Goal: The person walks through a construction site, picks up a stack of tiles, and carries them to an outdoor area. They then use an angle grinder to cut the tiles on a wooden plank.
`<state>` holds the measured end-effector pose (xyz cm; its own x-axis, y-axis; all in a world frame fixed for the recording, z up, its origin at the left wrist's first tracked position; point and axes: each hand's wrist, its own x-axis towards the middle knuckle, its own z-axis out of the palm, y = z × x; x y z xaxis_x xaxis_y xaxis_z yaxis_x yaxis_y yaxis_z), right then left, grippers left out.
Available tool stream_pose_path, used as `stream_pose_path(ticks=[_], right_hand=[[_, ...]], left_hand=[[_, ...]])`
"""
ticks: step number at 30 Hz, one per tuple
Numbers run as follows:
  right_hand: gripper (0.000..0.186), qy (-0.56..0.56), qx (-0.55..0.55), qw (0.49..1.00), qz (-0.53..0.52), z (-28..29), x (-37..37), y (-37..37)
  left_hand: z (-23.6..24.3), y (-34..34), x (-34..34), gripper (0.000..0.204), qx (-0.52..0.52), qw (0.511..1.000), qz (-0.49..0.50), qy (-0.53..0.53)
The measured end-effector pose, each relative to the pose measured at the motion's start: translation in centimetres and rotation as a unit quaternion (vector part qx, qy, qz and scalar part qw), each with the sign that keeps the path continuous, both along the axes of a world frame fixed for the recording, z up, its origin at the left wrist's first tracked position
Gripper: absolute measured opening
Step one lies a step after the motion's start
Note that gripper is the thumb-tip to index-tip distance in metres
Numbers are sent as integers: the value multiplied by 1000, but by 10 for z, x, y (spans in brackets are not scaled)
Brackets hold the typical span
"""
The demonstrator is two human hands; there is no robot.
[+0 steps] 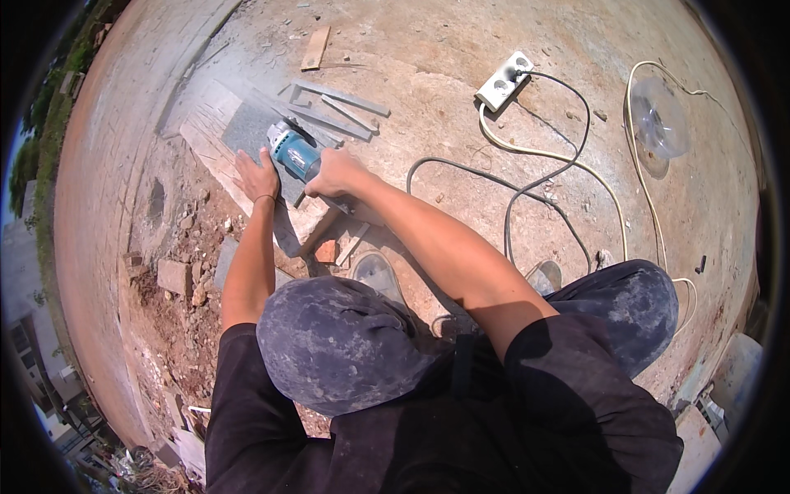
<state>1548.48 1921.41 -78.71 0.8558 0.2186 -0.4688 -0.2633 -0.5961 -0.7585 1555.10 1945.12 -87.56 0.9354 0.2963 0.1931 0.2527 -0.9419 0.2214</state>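
Note:
My right hand [339, 171] is wrapped round the rear body of a teal angle grinder [295, 155]. The grinder's metal head and disc point away from me, over a grey tile [244, 125]. Pale dust spreads from the disc toward the far left. Fingers stretched out, my left hand [257, 175] presses on the tile's near-left part, just left of the grinder. A pale slab [306, 221] lies under the tile. Several narrow grey strips [354, 100] rest to the right of the tile. The disc's contact with the tile is blurred by dust.
A white power strip [504, 81] lies at the far right, with a black cord [494, 177] and a cream cable [605, 185] looping across the ground. Beyond is a clear plastic container [658, 119]. A wood offcut [315, 48] lies ahead; brick pieces [174, 277] and rubble sit left.

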Motion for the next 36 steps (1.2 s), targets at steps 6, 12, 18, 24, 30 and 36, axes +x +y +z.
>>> stream_pose_path(ticks=[6,12,18,24,30,36], right_hand=[[67,4,7,1000,-1,0,-5,-5],[67,4,4,1000,-3,0,-9,-8],[70,13,15,1000,-7,0,-12,-12],[69,6,0,1000,-6,2,-17,-15],[66,6,3,1000,-7,5,-20,-18],[66,23,10,1000,1,2,-27,-20]], left_hand=[[0,0,1,78,0,1000,-2,6],[2,-2,2,78,-2,1000,0,9],[3,-4,3,78,-5,1000,1,9],[2,-4,3,78,-4,1000,2,6],[4,-4,4,78,-3,1000,2,6],[5,-3,-3,78,-1,1000,4,15]])
